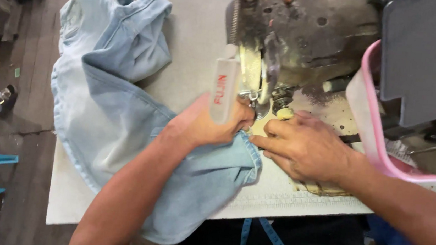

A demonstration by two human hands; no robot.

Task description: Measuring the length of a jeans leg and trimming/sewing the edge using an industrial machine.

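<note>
At frame centre, the left hand (204,126) pinches the pale blue denim garment (108,113) beneath the worn grey sewing machine (299,35); the right hand (305,146) presses the garment's hem, fingers curled.

Both forearms are bare to the frame's edge, with no sleeve, watch or bracelet showing. The left hand (204,126) and the right hand (305,148) wear no gloves or rings (the fingertips are partly hidden). Fingernails on the right hand are short. Dark clothing covers the lap below.
</note>
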